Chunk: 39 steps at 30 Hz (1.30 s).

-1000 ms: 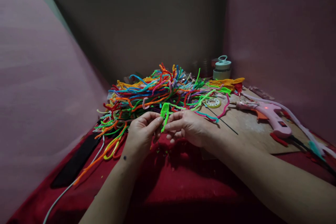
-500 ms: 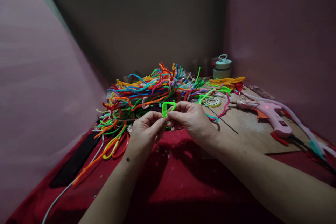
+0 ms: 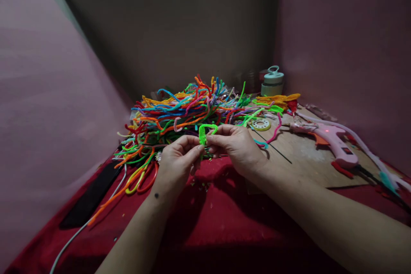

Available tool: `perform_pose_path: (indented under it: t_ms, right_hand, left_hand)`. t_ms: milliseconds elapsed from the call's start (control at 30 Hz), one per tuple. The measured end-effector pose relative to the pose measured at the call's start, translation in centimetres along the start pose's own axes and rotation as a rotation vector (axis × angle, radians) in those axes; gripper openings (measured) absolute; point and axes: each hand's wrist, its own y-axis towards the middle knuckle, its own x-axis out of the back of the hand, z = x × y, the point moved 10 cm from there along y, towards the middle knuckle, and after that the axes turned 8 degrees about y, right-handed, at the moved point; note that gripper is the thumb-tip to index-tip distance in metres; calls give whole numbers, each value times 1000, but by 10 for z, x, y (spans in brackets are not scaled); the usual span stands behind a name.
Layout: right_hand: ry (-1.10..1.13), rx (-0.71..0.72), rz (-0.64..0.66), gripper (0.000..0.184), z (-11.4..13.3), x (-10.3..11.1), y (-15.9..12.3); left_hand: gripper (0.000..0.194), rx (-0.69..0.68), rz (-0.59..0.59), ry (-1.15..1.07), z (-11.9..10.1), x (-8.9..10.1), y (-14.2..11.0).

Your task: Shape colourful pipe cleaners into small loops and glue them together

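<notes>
Centrally, my left hand (image 3: pixel 176 160) and right hand (image 3: pixel 236 145) pinch a green pipe cleaner (image 3: pixel 204 132) above the red cloth (image 3: pixel 224 222); pipe-cleaner pile (image 3: pixel 192 109) at twelve o'clock, glue gun (image 3: pixel 330 141) on wooden board (image 3: pixel 305 154) at two; pink walls (image 3: pixel 48 94) enclose.

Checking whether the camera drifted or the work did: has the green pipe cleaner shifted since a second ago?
Yes. The green pipe cleaner has risen toward the colourful pile, now bent into an arch, held by both hands.

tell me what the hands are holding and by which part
A green pipe cleaner, bent into a small arch. The left hand pinches its lower stem; the right hand pinches the arch's other end.
</notes>
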Motion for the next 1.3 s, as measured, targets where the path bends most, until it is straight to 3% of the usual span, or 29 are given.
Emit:
perform_pose_path:
  t_ms: [700, 1100, 1300]
  right_hand:
    - [11, 0, 30, 15, 0, -3, 0]
    - [-137, 0, 49, 9, -1, -6, -2]
    - [-33, -80, 127, 21, -5, -13, -3]
  left_hand:
    - [16, 5, 18, 3, 0, -1, 0]
    - [21, 16, 31, -77, 1, -3, 1]
    - [19, 6, -16, -59, 0, 5, 1]
